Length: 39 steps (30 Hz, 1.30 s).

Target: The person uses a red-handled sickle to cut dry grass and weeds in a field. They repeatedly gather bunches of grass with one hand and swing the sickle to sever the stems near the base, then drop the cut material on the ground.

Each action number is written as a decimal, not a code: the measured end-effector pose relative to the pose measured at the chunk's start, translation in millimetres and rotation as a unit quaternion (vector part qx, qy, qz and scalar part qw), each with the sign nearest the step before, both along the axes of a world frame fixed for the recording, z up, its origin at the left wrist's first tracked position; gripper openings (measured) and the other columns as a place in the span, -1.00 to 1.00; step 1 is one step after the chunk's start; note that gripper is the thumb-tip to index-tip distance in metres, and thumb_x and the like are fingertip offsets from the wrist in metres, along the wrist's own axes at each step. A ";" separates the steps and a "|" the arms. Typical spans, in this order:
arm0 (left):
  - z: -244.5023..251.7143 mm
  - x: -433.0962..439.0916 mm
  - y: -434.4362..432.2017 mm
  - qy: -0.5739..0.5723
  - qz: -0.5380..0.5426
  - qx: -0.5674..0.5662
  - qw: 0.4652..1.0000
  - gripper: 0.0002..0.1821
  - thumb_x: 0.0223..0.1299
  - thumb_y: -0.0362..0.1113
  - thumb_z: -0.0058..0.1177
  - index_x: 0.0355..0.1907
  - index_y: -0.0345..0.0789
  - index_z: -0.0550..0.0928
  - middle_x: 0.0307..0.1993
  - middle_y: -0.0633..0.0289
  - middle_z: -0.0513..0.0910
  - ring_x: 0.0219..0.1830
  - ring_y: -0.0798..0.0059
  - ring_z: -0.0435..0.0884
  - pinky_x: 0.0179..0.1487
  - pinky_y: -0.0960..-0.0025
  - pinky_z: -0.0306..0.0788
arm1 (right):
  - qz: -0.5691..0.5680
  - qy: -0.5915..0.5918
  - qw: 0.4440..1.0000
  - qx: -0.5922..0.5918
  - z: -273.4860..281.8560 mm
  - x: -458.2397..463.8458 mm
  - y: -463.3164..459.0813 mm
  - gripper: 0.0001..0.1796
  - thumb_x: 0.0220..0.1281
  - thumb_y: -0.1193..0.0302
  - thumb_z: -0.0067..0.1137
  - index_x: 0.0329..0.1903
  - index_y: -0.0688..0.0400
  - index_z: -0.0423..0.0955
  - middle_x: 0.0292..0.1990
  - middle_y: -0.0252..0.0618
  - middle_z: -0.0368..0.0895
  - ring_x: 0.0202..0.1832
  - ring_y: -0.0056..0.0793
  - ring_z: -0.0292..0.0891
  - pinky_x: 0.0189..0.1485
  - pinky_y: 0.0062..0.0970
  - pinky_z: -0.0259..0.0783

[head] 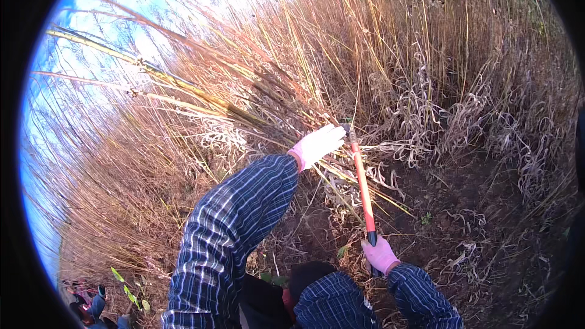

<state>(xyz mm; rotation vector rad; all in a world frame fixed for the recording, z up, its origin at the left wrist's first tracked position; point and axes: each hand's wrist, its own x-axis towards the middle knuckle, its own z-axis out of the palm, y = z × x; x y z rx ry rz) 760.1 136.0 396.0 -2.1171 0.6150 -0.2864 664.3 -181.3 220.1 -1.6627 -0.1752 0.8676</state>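
My left hand [318, 147], in a pale pink and white glove, is around a slanting bundle of dry stalks [215, 100]. The tops of the stalks lean up to the left, and their lower ends [388, 198] stick out below the hand to the right. Bright light washes out the glove, and the fingertips are partly hidden. My right hand [380, 256], gloved in pink, grips the black end of a red-handled tool [363, 185]. Its metal head [347, 129] lies close by the left fingers among the stems; the blade is hidden, so its kind is unclear.
Dense, tall dry grass [434, 41] stands ahead and to the left. Dark soil [457, 192] with curled dead leaves spreads on the right. A green-leaved plant [130, 294] grows at lower left, near a partly visible person [93, 306].
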 end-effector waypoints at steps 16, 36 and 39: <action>-21.9 -3.9 59.6 0.159 0.398 -0.196 0.882 -0.46 -0.19 -0.12 0.31 -0.09 -0.30 0.58 -0.27 0.02 0.70 -0.15 0.03 0.68 -0.08 0.14 0.54 | -0.043 -0.001 0.999 -0.010 -11.1 -38.5 -38.9 -0.64 0.27 0.20 0.18 -0.09 0.24 0.45 -0.53 -0.21 0.51 -0.50 -0.47 0.47 -0.42 -0.39 0.40; -109.3 -78.9 45.9 0.020 0.339 -0.118 0.933 -0.55 0.18 -0.39 0.01 0.17 -0.32 0.41 -0.41 0.14 0.64 -0.33 0.27 0.68 -0.38 0.23 0.46 | -0.222 -0.076 0.921 -0.311 -131.5 -110.1 -154.7 -0.50 0.25 0.08 0.14 -0.11 0.34 0.44 -0.31 0.20 0.60 -0.22 0.16 0.57 -0.16 -0.10 0.45; -116.0 -98.4 48.5 0.040 0.304 -0.132 0.942 -0.50 0.16 -0.40 0.03 0.20 -0.31 0.41 -0.44 0.16 0.62 -0.41 0.28 0.66 -0.43 0.21 0.46 | -0.216 -0.061 0.913 -0.342 -114.0 -153.0 -193.9 -0.49 0.25 0.09 0.15 -0.08 0.34 0.46 -0.30 0.23 0.61 -0.21 0.14 0.58 -0.15 -0.11 0.44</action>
